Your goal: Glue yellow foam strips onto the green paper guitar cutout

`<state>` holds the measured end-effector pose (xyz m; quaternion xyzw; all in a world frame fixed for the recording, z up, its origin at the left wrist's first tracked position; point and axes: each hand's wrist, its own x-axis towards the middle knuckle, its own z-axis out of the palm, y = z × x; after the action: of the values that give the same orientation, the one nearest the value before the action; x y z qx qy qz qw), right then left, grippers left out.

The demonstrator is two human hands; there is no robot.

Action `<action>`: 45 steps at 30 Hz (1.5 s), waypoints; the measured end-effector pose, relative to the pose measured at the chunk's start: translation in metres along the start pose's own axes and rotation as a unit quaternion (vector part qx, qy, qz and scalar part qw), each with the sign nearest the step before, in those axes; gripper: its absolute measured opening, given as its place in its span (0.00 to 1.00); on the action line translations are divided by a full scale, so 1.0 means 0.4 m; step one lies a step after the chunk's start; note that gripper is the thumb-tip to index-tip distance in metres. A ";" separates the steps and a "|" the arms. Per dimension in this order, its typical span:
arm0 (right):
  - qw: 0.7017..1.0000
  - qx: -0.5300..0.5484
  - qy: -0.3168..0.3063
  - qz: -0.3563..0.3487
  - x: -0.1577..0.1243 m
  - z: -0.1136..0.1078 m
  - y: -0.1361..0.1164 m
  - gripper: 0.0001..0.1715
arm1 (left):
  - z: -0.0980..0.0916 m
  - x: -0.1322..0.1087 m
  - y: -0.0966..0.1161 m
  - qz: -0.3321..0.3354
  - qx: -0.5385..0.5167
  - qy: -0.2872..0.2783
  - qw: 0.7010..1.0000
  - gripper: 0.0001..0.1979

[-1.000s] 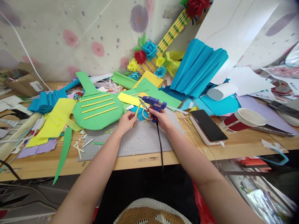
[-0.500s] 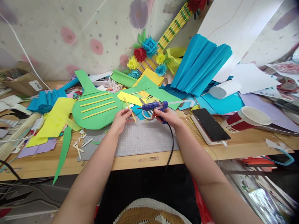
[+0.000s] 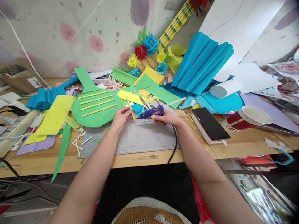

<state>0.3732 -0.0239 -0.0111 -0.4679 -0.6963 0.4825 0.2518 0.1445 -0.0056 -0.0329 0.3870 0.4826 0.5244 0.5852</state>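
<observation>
At frame centre, the left hand (image 3: 121, 118) pinches a yellow strip (image 3: 130, 107) beside a blue glue gun (image 3: 153, 112) gripped in the right hand (image 3: 168, 117), apparently a gluing step whose next move calls for careful aim, a green cutout (image 3: 94, 120) left of centre.

Cutting mat (image 3: 144, 138): smooth, matt, printed grid. Table (image 3: 130, 161) beneath the mat: wood, visible grain, scuffed front edge. Glue gun (image 3: 153, 113) above the mat: smooth plastic body. Held strip (image 3: 130, 107) above the mat: matt, paper-like. Scissors (image 3: 142, 101) at the mat's rear edge: bare metal blades. Pleated sheet (image 3: 202, 63) behind the mat, right: ridged matt crepe-like paper. Phone (image 3: 211, 124) right of the mat: smooth, glossy face. Guitar-shaped panel (image 3: 95, 108) at the mat's rear left: smooth matt paper.
</observation>
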 end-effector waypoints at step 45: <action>0.997 -0.059 -0.003 0.051 0.015 0.003 0.022 0.27 | 0.001 0.003 -0.008 0.002 0.029 -0.003 1.000 0.23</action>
<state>0.3730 -0.0182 -0.0202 -0.5153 -0.6993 0.4546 0.1969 0.1455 -0.0047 -0.0359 0.4061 0.4948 0.5105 0.5742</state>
